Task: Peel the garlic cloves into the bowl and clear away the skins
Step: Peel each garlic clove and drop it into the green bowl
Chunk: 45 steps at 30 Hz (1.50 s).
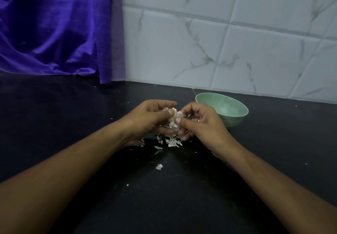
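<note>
Both hands meet on the garlic [173, 118]. The left hand [149, 119] cups it with curled fingers, thumb pressed on top, and the right hand [201, 124] pinches its papery side between thumb and forefinger. How much of it is already bare I cannot tell.

Directly under the grip, loose skins [171, 141] lie heaped on the black countertop [73, 109], partly hidden by the fingers. One scrap [159, 166] lies apart, nearer the person, between the forearms.

Just beyond the right hand's knuckles stands the green bowl [229, 107], upright, its near rim partly covered by that hand. Nothing stands between grip and bowl.

Past the bowl, the counter ends close by at the tiled wall [237, 42]. Beyond the left hand a purple curtain [54, 29] hangs down to the counter. Dark open surface spreads to the left of the grip and toward the person.
</note>
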Each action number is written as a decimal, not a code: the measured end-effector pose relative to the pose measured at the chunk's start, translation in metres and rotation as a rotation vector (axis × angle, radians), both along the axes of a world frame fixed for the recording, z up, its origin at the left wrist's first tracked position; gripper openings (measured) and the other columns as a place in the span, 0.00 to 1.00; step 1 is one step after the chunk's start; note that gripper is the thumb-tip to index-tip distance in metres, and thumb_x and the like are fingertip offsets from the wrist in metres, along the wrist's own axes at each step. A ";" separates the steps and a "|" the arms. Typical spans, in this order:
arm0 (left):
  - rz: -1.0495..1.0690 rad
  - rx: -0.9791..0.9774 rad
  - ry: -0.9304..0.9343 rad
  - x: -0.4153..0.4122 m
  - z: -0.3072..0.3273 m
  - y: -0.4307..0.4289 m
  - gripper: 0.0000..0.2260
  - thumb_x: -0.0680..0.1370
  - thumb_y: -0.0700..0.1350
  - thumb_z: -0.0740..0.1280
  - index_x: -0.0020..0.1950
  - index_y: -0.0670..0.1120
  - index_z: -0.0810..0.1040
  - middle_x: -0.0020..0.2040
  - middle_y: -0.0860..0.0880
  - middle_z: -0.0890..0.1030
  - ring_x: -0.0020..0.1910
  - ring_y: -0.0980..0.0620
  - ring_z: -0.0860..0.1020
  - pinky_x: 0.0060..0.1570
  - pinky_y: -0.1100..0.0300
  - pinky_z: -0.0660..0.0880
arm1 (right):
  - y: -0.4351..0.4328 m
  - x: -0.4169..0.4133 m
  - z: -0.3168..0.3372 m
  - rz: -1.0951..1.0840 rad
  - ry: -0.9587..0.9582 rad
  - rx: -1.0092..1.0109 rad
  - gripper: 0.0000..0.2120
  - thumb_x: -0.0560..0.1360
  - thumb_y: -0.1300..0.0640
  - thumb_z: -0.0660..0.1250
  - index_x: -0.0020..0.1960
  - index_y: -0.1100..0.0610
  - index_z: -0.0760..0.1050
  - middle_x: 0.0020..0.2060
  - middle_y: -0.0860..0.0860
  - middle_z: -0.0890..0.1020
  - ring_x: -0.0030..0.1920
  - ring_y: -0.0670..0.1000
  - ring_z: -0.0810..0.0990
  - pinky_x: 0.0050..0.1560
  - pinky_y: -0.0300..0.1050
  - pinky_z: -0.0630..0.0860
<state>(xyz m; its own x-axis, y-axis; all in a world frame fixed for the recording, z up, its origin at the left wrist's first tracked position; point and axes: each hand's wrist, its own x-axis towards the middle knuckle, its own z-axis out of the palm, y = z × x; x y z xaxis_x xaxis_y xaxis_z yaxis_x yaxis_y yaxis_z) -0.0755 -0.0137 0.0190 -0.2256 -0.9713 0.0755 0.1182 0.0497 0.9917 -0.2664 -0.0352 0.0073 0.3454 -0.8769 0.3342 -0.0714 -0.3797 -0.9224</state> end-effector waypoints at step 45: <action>0.075 -0.184 -0.112 0.000 -0.003 0.002 0.09 0.79 0.40 0.73 0.57 0.40 0.86 0.50 0.38 0.87 0.44 0.46 0.85 0.40 0.60 0.84 | 0.012 0.001 0.009 0.066 -0.141 0.207 0.19 0.73 0.58 0.77 0.56 0.65 0.73 0.39 0.61 0.84 0.34 0.59 0.83 0.32 0.48 0.83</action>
<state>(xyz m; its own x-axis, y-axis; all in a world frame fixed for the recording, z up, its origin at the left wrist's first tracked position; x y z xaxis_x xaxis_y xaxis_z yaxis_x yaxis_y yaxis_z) -0.0759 -0.0116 0.0164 -0.1700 -0.9578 0.2319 -0.0032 0.2358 0.9718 -0.2659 -0.0230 0.0168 0.3670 -0.9089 0.1983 0.0816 -0.1809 -0.9801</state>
